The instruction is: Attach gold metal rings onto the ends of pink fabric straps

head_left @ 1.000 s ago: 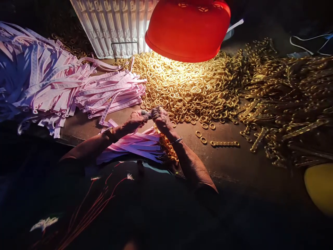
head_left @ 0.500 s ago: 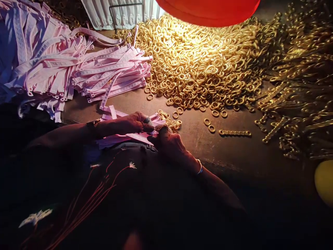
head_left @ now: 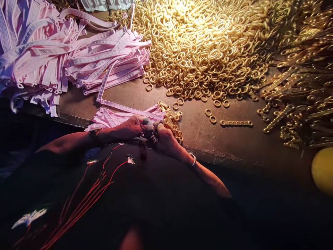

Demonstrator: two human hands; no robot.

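My left hand [head_left: 131, 126] and my right hand [head_left: 166, 137] meet at the table's front edge, fingers closed and pressed together. Dark wraps cover some fingertips. Whatever is pinched between them is too dark and small to make out. Just behind the hands lies a small bundle of pink straps [head_left: 104, 118]. One bent pink strap [head_left: 119, 106] runs from that bundle up toward the larger pile. Gold rings [head_left: 173, 118] cluster at the bundle's right end, just beyond my right hand.
A big heap of gold rings [head_left: 197, 52] spreads across the back. Piles of pink straps [head_left: 109, 55] lie at the left. Two loose rings [head_left: 210, 116] and a gold bar-shaped piece [head_left: 236, 123] rest on the brown table [head_left: 192, 121]. More gold pieces [head_left: 299, 86] crowd the right; a yellow round object [head_left: 322, 172] sits lower right.
The view has tipped down, so the red object at the top is out of frame. My hands have come closer together, toward the table's front edge, uncovering more of the small strap bundle.
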